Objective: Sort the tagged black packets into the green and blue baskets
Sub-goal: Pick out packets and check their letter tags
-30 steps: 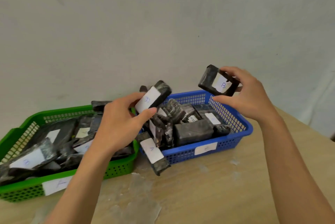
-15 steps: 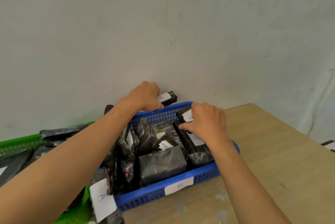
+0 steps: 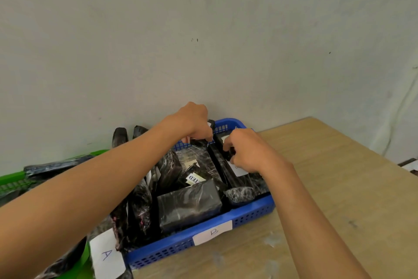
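Observation:
The blue basket [image 3: 253, 213], tagged B on its front wall, holds several black packets with white tags. My left hand [image 3: 192, 124] reaches over its far rim, fingers closed on a black packet [image 3: 211, 124] at the back edge. My right hand [image 3: 245, 150] is inside the basket's right rear part, pinching a black packet [image 3: 228, 151] that lies on the pile. A large untagged-looking packet [image 3: 188, 205] sits at the front. The green basket [image 3: 12, 177] shows only at the far left, partly hidden by my left arm.
A packet tagged A [image 3: 106, 256] leans between the two baskets at the bottom left. Two dark packets [image 3: 119, 137] stand against the grey wall behind. The wooden table [image 3: 339, 188] extends to the right of the blue basket.
Both hands came down from holding packets in the air into the blue basket. The view moved closer and right, so the green basket slid mostly out of frame.

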{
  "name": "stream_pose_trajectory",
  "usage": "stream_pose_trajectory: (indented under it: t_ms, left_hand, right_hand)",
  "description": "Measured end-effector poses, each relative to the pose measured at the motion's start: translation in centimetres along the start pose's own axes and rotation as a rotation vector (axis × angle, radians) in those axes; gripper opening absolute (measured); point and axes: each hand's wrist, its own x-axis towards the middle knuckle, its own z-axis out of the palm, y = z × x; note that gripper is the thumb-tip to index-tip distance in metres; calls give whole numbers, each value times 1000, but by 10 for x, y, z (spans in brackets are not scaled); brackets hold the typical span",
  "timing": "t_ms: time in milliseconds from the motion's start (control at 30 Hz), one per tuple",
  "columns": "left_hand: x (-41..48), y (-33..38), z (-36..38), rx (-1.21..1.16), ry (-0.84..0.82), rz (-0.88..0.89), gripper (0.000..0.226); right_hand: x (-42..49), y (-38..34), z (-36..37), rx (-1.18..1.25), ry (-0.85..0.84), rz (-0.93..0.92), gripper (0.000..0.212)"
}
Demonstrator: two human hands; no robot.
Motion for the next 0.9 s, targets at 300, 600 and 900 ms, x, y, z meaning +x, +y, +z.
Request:
stream_pose_trajectory:
  t_ms: [300,600,900]
  left_hand:
    - [-7,17,18,-36,-44,-51,40]
    - [-12,-3,13,15,-269,157,41]
    - [-125,-111,-49,-203,233,224,30]
  right_hand:
    - [-9,35,-31,342,268,6,37]
    - [-3,25,-16,235,64,-50,29]
    - [-32,-53,-29,382,301,-391,10]
